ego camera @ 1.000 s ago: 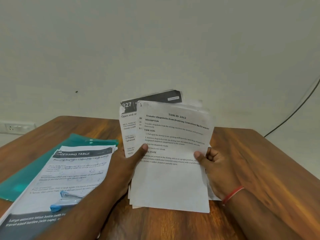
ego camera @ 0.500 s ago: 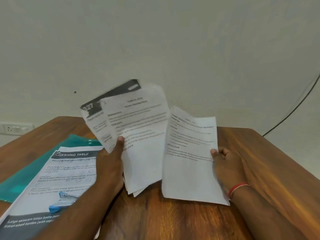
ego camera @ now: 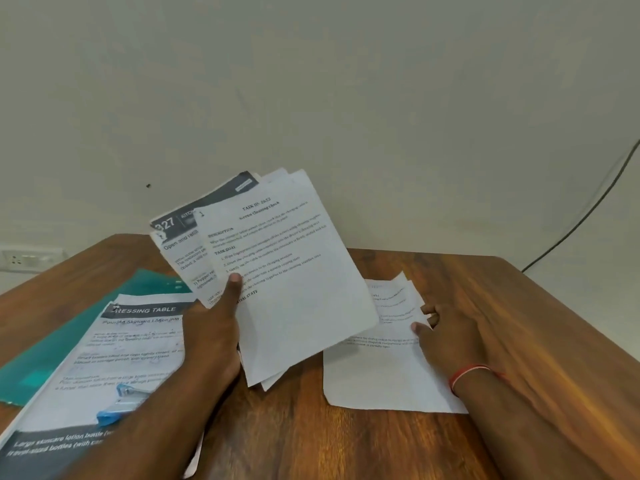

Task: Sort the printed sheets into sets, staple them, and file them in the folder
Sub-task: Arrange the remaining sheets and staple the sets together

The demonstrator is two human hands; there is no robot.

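Note:
My left hand (ego camera: 214, 327) grips a fanned stack of printed sheets (ego camera: 287, 271) held up above the wooden table (ego camera: 519, 323), thumb on the front page. My right hand (ego camera: 446, 330) pinches a single printed sheet (ego camera: 377, 372) that lies low on the table at the right, on top of another white sheet. A teal plastic folder (ego camera: 69, 341) lies at the left with a "Dressing Table" printed sheet (ego camera: 114, 358) on it. A blue stapler (ego camera: 121, 403) rests on that sheet, beside my left forearm.
A white wall stands behind the table. A wall socket (ego camera: 27, 258) is at the far left and a dark cable (ego camera: 588, 209) runs down the wall at the right. Bare wood shows at the table's front and right.
My right hand pulled the top sheet off the stack, carried it right and lowered it onto the table. My left hand tilted the remaining stack to the left.

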